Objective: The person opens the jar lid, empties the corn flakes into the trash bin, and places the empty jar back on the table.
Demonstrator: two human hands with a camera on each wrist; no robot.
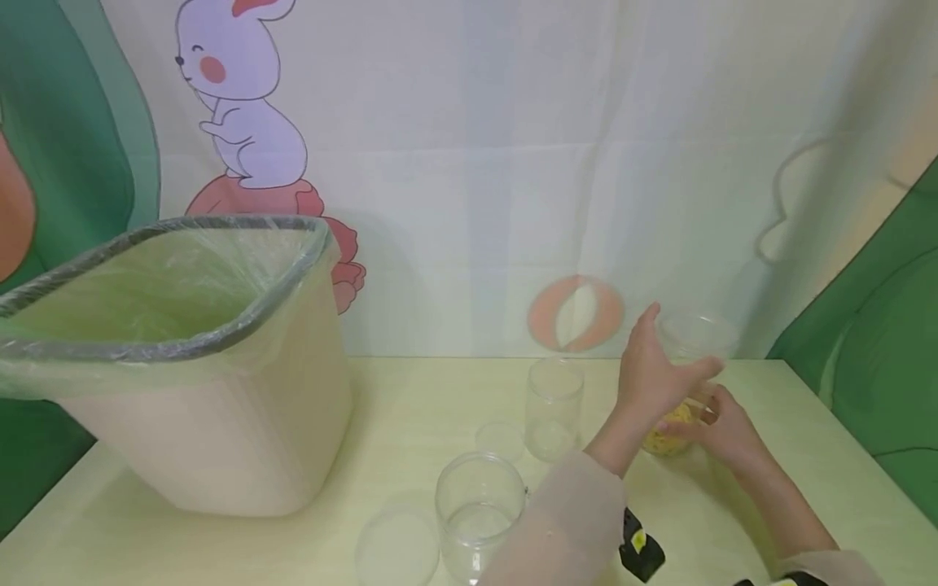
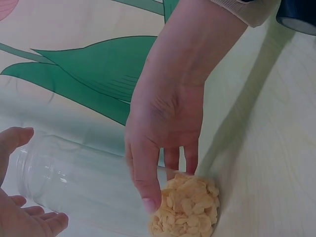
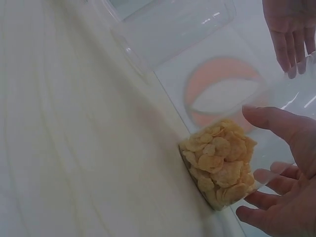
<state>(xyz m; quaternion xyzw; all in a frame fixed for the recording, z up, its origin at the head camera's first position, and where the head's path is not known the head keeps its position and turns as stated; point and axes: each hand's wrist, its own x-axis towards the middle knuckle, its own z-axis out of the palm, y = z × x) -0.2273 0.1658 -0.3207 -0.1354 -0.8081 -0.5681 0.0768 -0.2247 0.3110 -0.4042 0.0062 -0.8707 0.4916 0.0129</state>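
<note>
A tall clear jar stands at the far right of the table, with pale yellow flakes in its bottom. My right hand grips it low, just above the flakes, thumb on one side and fingers on the other. Higher up, my left hand is beside the jar's top, fingers extended and thumb spread. In the left wrist view, the thumb and fingers of the left hand lie on either side of the jar's mouth end.
A large bin with a clear liner takes up the left side. Between bin and hands are a tall clear jar, a wider clear jar, and two clear round lids lying flat. A printed cloth hangs behind.
</note>
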